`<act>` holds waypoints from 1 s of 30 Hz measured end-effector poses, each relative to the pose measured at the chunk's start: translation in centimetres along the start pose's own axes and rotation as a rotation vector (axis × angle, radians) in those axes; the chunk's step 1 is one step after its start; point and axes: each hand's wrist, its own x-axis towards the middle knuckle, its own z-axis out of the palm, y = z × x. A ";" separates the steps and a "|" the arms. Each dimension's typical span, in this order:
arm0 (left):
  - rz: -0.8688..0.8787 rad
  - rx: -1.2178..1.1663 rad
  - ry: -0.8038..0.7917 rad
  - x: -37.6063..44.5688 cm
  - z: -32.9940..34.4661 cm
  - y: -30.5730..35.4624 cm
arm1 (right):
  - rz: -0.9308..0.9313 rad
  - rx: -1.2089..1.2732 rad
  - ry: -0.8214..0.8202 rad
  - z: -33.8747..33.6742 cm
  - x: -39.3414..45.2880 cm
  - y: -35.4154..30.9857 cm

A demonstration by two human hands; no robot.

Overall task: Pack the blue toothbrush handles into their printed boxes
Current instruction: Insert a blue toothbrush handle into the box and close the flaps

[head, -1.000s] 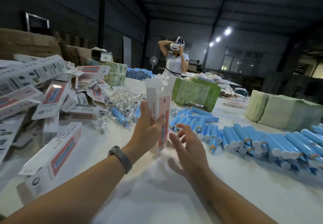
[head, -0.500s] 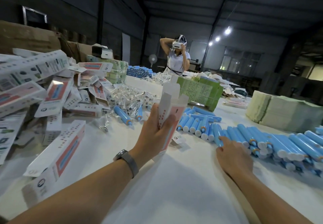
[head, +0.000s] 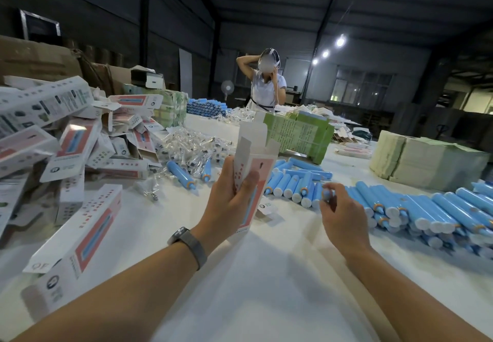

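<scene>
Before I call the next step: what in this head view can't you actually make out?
- Inside of the open box: head view, its walls and the left hand hide it; full or empty unknown.
- Handle in the right hand: fingers cover all but its tip.
- Box print: too small and blurred to read.
- Handle pile: cut off by the right edge.

Right hand point(head: 342, 213) hid most of the handle point(head: 326, 194) it pinched; box point(head: 253, 170) print was unreadable.
</scene>
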 end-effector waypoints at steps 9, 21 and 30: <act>0.027 -0.027 0.009 0.1 0.0 -0.3 | -0.299 0.713 0.390 -5.3 4.3 -14.2; 0.039 -0.046 0.035 0.3 0.2 -0.7 | -0.338 0.862 0.396 -6.1 4.2 -17.3; 0.066 -0.006 0.006 0.2 0.2 -0.9 | -0.396 0.863 0.418 -6.2 4.7 -16.3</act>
